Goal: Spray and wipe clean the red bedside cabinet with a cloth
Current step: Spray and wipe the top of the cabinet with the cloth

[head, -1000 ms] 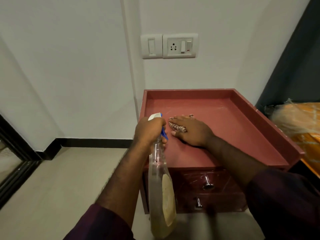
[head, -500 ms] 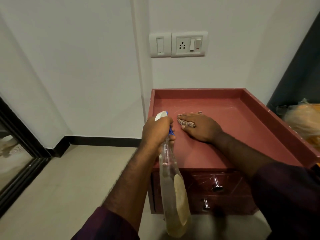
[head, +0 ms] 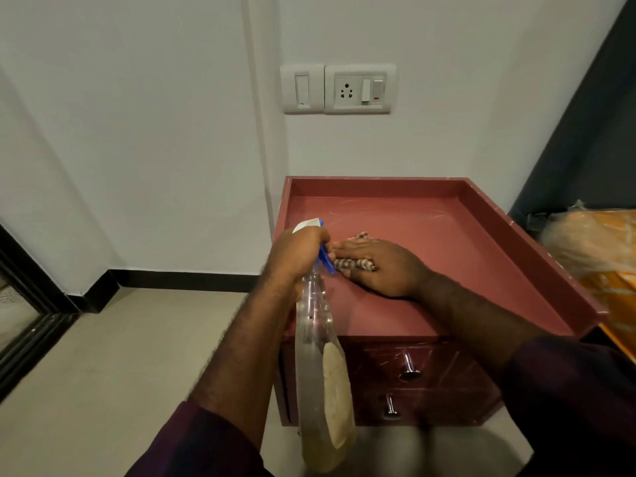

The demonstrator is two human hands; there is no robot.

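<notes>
The red bedside cabinet (head: 447,270) stands against the white wall, its top a shallow tray with a raised rim. My right hand (head: 382,266) lies flat on the left part of the top, over a striped cloth (head: 356,264). A fold of that cloth sits pinched between thumb and forefinger. My left hand (head: 297,251) grips the neck of a clear spray bottle (head: 321,356) with a white and blue trigger head, just off the cabinet's left front corner. The nozzle points up and left, and the bottle's body hangs down in front of the drawers.
Two drawers with chrome knobs (head: 409,368) face me. A switch and socket plate (head: 339,88) is on the wall above. An orange plastic-wrapped bundle (head: 599,256) lies right of the cabinet. Beige floor (head: 113,356) spreads left, with a black sliding door frame (head: 31,311) at its edge.
My view has shifted a little. Both hands stay about where they were: the right on the cloth, the left holding the bottle.
</notes>
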